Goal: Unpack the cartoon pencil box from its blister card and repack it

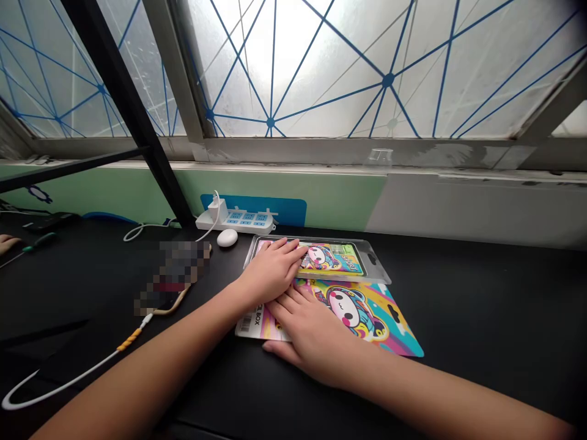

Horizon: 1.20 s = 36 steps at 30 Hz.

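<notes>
My left hand (275, 269) lies flat with fingers stretched out on a clear plastic blister pack (375, 263). Inside the pack shows a colourful pencil box (337, 259) with a cartoon character. Just in front of it lies a printed backing card (389, 321) bearing the same kind of character and a barcode at its left end. My right hand (307, 330) rests flat on this card, fingers extended, their tips close to the left hand. Both hands cover part of the print beneath them.
A phone (177, 275), partly pixelated, lies to the left on the black table (481, 305), with a white cable (87, 374). A power strip (243, 221) and a white rounded case (227, 238) are near the wall. Another person's hand (7, 243) shows at far left.
</notes>
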### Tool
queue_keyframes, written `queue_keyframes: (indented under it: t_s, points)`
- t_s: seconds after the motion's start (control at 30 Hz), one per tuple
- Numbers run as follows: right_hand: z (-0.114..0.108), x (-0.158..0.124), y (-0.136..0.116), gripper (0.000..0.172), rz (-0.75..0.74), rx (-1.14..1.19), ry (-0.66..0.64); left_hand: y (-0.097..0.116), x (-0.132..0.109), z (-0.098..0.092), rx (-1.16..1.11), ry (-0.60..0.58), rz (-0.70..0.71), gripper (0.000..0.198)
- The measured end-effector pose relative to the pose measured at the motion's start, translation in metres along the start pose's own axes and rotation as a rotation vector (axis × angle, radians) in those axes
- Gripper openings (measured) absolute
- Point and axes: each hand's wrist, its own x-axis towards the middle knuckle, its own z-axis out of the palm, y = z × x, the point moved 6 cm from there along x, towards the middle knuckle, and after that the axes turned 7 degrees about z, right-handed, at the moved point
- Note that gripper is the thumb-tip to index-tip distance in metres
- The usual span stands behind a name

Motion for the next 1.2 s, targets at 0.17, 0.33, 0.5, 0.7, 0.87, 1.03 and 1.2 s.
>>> queue_keyframes:
  t_s: [0.17, 0.33, 0.5, 0.7, 0.87, 1.03, 1.2]
  points:
    - [-0.002, -0.009, 0.004, 0.056, 0.036, 0.095, -0.072, 0.002, -0.007, -0.002, 0.112, -0.113, 0.047, 0.065]
    - [-0.005, -0.007, 0.005, 0.047, 0.028, 0.155, -0.035, 0.002, -0.009, -0.004, 0.178, -0.136, 0.078, 0.064]
    - [-0.010, -0.010, -0.004, 0.017, -0.139, 0.164, 0.158, 0.001, -0.009, -0.005, 0.132, -0.111, 0.068, 0.059]
    - [-0.043, 0.000, 0.019, 0.027, -0.129, -0.132, 0.350, -0.009, -0.008, -0.021, -0.118, 0.060, 0.012, 0.041]
    - [-0.080, 0.009, 0.120, 0.028, 0.340, -0.165, 0.189, -0.019, -0.008, -0.033, -0.120, 0.181, 0.006, 0.033]
    - [-0.088, 0.000, 0.171, 0.064, 0.461, -0.096, -0.014, -0.022, -0.007, -0.025, -0.028, 0.130, 0.045, 0.036]
    - [-0.084, -0.003, 0.177, 0.081, 0.525, -0.046, -0.118, -0.023, -0.006, -0.020, -0.005, 0.085, -0.010, 0.037]
